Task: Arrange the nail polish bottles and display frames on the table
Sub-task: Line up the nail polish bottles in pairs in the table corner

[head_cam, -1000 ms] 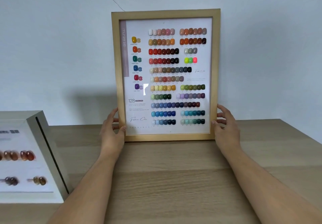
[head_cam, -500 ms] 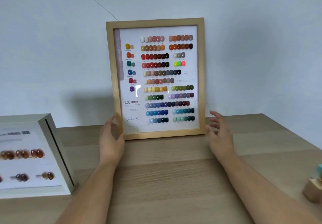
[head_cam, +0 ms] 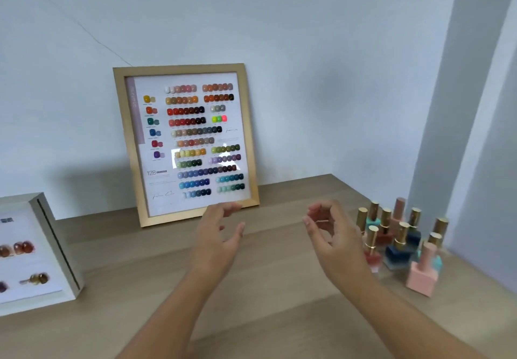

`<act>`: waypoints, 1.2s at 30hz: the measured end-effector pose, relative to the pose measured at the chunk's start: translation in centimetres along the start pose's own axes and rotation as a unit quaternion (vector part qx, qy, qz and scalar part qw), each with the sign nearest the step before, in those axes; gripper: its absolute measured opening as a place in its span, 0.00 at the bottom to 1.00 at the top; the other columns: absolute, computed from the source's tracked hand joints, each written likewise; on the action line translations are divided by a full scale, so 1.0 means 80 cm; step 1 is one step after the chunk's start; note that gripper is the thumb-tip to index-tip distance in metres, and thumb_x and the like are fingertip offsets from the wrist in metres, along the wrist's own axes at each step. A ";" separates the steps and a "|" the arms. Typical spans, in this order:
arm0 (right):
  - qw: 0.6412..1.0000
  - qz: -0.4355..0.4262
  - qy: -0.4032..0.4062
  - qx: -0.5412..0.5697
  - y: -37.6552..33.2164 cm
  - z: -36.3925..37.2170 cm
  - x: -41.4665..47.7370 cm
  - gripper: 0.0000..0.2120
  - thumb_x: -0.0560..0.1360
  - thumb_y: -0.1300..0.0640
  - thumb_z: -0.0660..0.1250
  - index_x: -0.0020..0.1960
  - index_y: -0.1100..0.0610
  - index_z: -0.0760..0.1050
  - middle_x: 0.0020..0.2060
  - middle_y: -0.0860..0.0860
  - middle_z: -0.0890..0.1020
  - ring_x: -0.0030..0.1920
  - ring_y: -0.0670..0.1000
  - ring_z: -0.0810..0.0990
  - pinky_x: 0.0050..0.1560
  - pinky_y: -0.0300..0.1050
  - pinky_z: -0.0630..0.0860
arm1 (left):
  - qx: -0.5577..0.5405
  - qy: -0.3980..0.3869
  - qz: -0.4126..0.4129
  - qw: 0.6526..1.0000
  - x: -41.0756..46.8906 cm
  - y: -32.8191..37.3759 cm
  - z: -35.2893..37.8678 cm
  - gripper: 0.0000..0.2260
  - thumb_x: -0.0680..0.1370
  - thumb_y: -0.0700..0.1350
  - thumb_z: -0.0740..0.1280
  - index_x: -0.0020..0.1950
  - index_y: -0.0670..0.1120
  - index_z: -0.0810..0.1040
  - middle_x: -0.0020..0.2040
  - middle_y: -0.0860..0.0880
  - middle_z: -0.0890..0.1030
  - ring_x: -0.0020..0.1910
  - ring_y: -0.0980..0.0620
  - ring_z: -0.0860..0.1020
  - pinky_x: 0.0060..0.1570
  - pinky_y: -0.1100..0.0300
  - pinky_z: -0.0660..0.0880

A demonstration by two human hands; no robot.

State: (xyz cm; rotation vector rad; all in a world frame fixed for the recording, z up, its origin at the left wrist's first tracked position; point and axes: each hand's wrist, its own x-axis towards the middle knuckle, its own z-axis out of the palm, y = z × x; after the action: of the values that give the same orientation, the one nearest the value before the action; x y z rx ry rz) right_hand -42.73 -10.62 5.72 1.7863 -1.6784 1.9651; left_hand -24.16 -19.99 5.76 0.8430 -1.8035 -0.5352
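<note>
A wooden display frame [head_cam: 127, 140] with rows of coloured nail swatches leans upright against the back wall, standing on the wooden table [head_cam: 265, 311]. My left hand [head_cam: 219, 235] hovers in front of its lower right corner, fingers apart and empty. My right hand [head_cam: 331, 235] is further right, fingers loosely curled apart, holding nothing. A cluster of several nail polish bottles [head_cam: 397, 244] with gold caps stands to the right of my right hand; a pink bottle [head_cam: 422, 273] is nearest. A white display frame [head_cam: 60, 249] with brown swatches lies at the left edge.
The pale wall [head_cam: 307, 51] runs behind the table, and a wall corner [head_cam: 458, 123] rises close behind the bottles at the right. Bare wood lies between the two frames and in front of my hands.
Both hands have let go of the wooden frame and pulled back toward the right. The frame now stands alone against the wall. The view has swung right, revealing the bottles.
</note>
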 end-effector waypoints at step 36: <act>0.876 0.166 -0.334 -0.307 0.047 -0.263 0.076 0.05 0.70 0.57 0.72 0.44 0.49 0.81 0.37 0.43 0.82 0.37 0.44 0.82 0.40 0.35 0.79 | 0.154 -0.409 0.067 0.897 0.117 0.144 0.288 0.07 0.72 0.42 0.72 0.49 0.43 0.82 0.49 0.47 0.83 0.48 0.53 0.79 0.49 0.60 0.76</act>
State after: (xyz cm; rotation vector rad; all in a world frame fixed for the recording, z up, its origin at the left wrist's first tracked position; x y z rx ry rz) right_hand -62.15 -1.85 12.16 2.0880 -2.5460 0.6560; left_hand -51.09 -20.17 10.93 0.7386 -2.7567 -0.5655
